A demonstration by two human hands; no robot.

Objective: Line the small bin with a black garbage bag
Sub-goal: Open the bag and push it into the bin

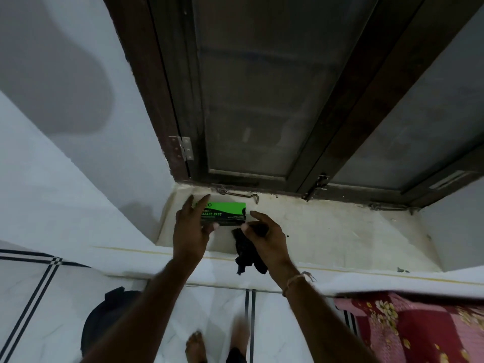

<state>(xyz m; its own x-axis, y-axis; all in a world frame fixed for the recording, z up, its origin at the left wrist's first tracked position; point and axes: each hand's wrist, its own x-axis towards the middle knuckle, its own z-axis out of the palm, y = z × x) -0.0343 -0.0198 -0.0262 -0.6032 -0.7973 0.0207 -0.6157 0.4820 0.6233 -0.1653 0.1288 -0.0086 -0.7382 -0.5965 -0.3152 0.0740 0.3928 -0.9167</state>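
Note:
A green and black box of garbage bags lies on the pale window sill, close to the wooden window frame. My left hand rests on the box's left end, thumb at its front edge, fingers spread over the top. My right hand is just right of the box and pinches a crumpled black garbage bag, which hangs down over the sill's front edge. A dark round object at the lower left on the floor may be the small bin; I cannot tell for sure.
A dark wooden window with frosted panes stands behind the sill, with a metal hook latch at its base. A red flowered cloth lies at the lower right. My bare feet stand on white tiled floor.

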